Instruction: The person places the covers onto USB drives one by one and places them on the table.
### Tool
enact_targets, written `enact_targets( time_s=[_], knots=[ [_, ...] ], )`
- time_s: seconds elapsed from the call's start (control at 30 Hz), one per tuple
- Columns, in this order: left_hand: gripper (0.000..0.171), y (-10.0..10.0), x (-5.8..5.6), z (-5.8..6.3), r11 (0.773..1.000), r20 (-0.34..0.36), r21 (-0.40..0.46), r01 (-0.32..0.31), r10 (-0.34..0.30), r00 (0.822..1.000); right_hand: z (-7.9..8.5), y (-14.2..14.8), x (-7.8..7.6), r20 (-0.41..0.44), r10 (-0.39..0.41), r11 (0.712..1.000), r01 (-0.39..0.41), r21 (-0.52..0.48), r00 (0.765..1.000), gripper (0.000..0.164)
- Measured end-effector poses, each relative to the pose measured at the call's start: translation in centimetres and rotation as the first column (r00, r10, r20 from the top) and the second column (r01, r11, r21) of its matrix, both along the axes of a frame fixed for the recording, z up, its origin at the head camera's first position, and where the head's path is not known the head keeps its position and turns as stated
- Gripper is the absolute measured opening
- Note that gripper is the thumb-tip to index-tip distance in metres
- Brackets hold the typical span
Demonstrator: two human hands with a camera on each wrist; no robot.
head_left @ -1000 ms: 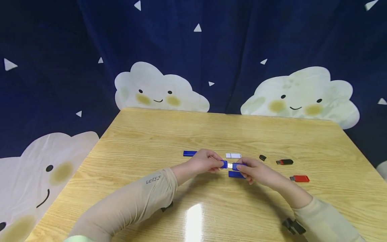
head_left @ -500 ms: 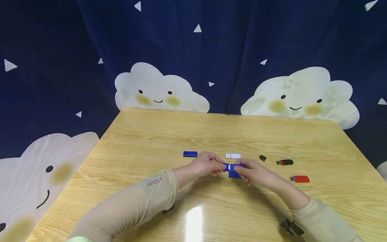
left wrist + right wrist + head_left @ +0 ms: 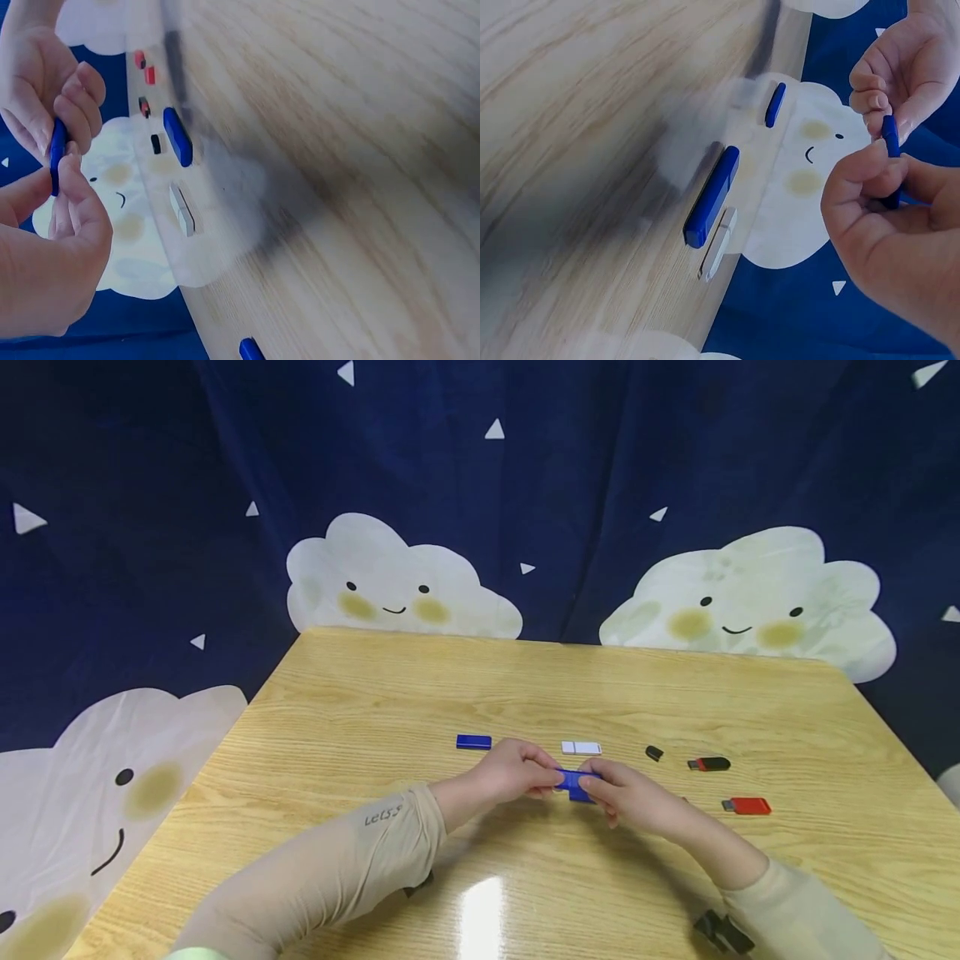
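A blue USB stick [image 3: 573,779] is held between both hands above the table. My left hand [image 3: 517,771] pinches its cap end between thumb and fingers. From the other side, my right hand [image 3: 633,795] pinches the body. Cap and body now meet, and no metal connector shows between them. In the left wrist view the held stick [image 3: 58,142] appears edge-on. Below the hands, a second blue USB stick [image 3: 711,199] lies on the table, partly covered by the right hand in the head view. A third blue USB stick [image 3: 474,742] lies to the left.
Behind the hands lies a white USB stick [image 3: 582,748]. On the right are a black cap [image 3: 654,752], an uncapped black-and-red USB stick [image 3: 709,764] and an uncapped red one [image 3: 747,806]. A curtain with clouds hangs behind the wooden table [image 3: 375,693].
The metal connector showed between cap and body a second ago. The hands have drawn together, the cap has slid over the connector, and the gap has closed.
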State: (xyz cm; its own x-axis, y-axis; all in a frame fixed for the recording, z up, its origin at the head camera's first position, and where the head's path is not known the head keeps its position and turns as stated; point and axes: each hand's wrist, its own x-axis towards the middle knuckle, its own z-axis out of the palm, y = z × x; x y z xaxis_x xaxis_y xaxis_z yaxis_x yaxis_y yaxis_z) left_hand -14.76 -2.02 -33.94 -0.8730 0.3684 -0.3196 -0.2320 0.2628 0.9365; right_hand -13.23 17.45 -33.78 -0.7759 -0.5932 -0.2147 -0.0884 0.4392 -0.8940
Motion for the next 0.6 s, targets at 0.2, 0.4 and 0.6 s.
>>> enact_targets(
  time_s=[0.2,0.4,0.6],
  knots=[
    [0.016,0.1,0.4,0.3,0.999,0.001,0.02,-0.035,0.035,0.999,0.1,-0.4,0.2,-0.011,-0.018,1.0,0.018,0.003,1.0,0.029],
    [0.016,-0.1,0.4,0.3,0.998,0.014,0.024,-0.063,0.063,0.998,0.0,-1.1,0.2,0.012,-0.019,1.0,0.019,-0.022,1.0,0.026],
    [0.015,-0.2,0.5,0.3,0.997,0.022,0.027,-0.077,0.076,0.997,-0.1,-1.4,0.2,0.024,-0.028,0.999,0.029,-0.026,0.999,0.026]
  ],
)
